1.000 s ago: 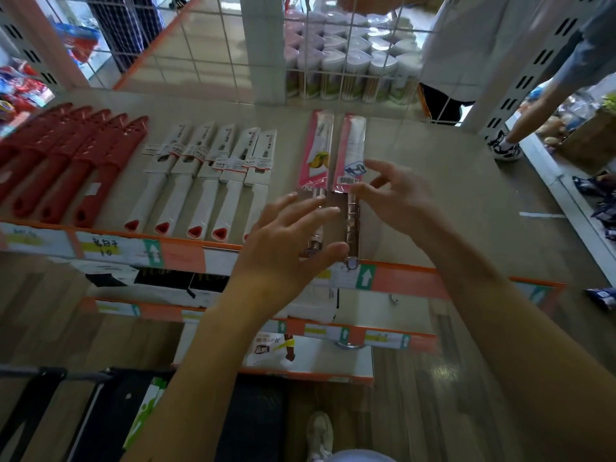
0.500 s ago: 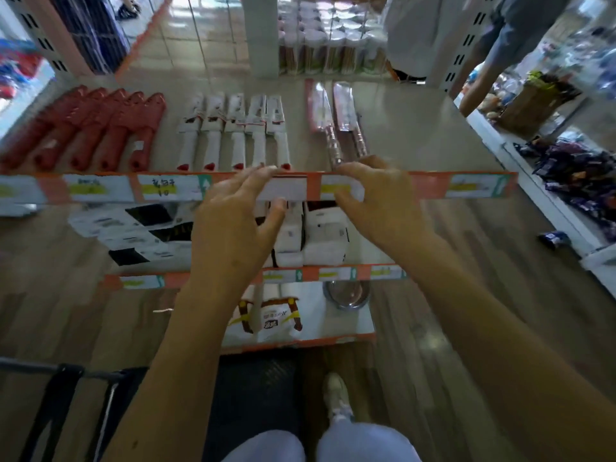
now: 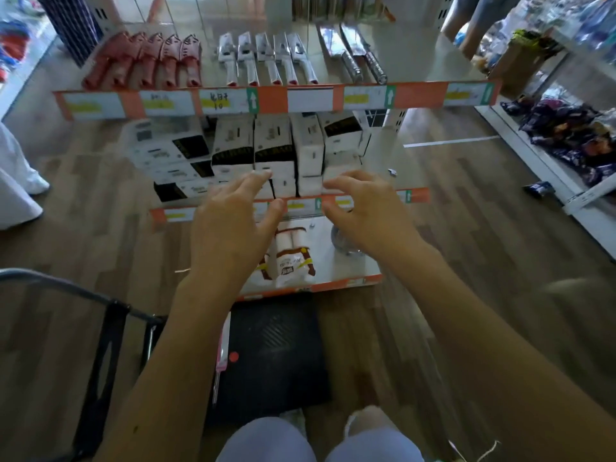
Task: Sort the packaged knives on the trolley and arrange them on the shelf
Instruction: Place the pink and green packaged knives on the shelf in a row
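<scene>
On the top shelf [image 3: 426,66] lie three groups of packaged knives: several red-sheathed ones [image 3: 146,60] at the left, several white-handled ones [image 3: 266,58] in the middle, and two pink-packaged knives with metal handles [image 3: 353,55] at the right. My left hand [image 3: 233,225] and my right hand [image 3: 363,211] hover empty, fingers spread, in front of the second shelf's edge. Below, a black trolley [image 3: 280,358] holds one pink packaged knife [image 3: 222,355], partly hidden by my left forearm.
White and black boxes [image 3: 266,148] fill the second shelf. Rolled packs [image 3: 290,258] and a metal bowl [image 3: 343,241] sit on the lowest shelf. The trolley handle [image 3: 66,291] is at the left. Another person stands at the far right beside a shelf with dark packets [image 3: 573,135].
Both hands have let go of the pink-packaged knives on the top shelf and drawn back and down. My view has tilted down, showing the trolley.
</scene>
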The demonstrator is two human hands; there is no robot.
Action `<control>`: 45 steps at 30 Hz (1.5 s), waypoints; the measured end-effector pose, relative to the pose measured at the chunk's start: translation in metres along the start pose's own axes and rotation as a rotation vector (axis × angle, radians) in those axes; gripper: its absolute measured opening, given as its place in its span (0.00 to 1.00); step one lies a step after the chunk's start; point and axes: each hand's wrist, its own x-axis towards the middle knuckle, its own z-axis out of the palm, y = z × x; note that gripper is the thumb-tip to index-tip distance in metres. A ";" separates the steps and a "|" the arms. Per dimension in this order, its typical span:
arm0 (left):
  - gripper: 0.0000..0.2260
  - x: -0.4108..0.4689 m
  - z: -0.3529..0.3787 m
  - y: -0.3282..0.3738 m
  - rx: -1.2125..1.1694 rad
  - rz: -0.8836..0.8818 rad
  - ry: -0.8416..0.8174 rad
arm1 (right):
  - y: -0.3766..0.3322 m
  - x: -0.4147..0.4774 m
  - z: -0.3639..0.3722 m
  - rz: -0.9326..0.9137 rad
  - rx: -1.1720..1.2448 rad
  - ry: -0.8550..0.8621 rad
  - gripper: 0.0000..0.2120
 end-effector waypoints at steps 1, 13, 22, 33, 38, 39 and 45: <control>0.20 -0.010 -0.002 0.001 0.003 -0.007 0.002 | -0.002 -0.010 0.000 -0.011 0.004 -0.011 0.17; 0.19 -0.156 -0.002 0.006 0.020 -0.059 0.011 | -0.010 -0.145 0.009 -0.081 0.042 -0.116 0.18; 0.20 -0.234 -0.022 -0.013 0.072 -0.165 -0.028 | -0.044 -0.214 0.031 -0.123 0.085 -0.232 0.17; 0.18 -0.271 -0.063 -0.093 0.058 -0.186 -0.067 | -0.117 -0.231 0.092 -0.083 0.134 -0.314 0.17; 0.18 -0.275 -0.080 -0.155 0.078 -0.170 -0.208 | -0.146 -0.234 0.133 0.031 0.187 -0.341 0.15; 0.17 -0.277 -0.081 -0.171 0.086 -0.158 -0.236 | -0.152 -0.236 0.145 0.058 0.194 -0.332 0.15; 0.17 -0.283 -0.079 -0.221 0.094 -0.128 -0.298 | -0.171 -0.240 0.195 0.154 0.192 -0.338 0.17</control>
